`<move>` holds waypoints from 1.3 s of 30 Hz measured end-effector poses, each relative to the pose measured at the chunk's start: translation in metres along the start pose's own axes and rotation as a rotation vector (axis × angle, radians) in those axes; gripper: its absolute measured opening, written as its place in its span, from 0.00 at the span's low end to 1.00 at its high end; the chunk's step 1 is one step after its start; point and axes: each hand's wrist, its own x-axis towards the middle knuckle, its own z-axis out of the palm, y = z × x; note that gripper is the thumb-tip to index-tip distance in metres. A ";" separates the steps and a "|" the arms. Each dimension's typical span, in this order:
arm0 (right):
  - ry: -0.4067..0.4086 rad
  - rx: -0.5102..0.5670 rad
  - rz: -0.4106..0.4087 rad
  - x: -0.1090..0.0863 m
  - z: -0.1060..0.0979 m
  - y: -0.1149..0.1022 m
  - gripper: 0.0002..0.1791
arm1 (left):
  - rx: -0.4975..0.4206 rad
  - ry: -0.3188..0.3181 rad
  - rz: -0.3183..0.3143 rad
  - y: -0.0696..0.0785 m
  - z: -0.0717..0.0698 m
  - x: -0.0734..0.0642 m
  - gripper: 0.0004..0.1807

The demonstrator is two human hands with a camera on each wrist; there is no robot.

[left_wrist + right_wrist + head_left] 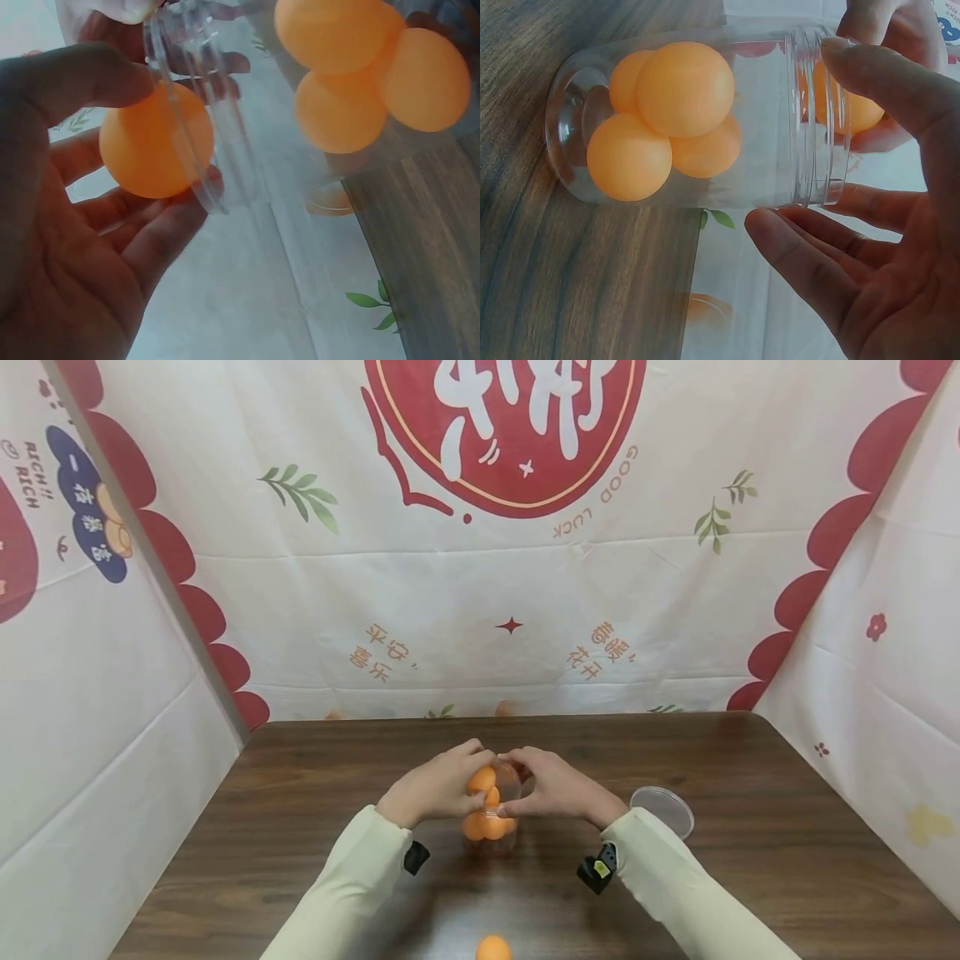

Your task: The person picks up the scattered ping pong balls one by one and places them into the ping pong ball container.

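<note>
A clear plastic jar (769,161) with a threaded neck stands upright on the table, with several orange ping-pong balls (685,88) lying in its lower part. My left hand (442,783) pinches another orange ping-pong ball (150,146) between thumb and fingers at the jar's mouth. Part of that ball shows through the clear rim in the left wrist view. From the other side my right hand (558,787) holds the jar by its neck, thumb on the near side and fingers around the far side.
A round clear lid (663,812) lies on the brown wooden table (300,777), right of the jar by the right forearm. One more orange ball (493,948) sits at the bottom edge of the head view. Printed white cloth (480,585) hangs behind the table and at both sides.
</note>
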 end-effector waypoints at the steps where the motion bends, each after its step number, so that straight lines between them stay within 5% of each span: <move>1: 0.002 -0.002 0.000 0.000 0.000 0.000 0.38 | -0.002 -0.007 -0.012 0.000 0.000 0.002 0.21; 6: -0.006 -0.002 0.001 -0.001 0.000 0.002 0.37 | 0.013 -0.038 -0.050 0.000 0.001 0.008 0.23; 39: -0.010 0.008 0.000 0.000 0.001 0.004 0.38 | 0.031 0.000 0.005 -0.002 0.006 0.003 0.20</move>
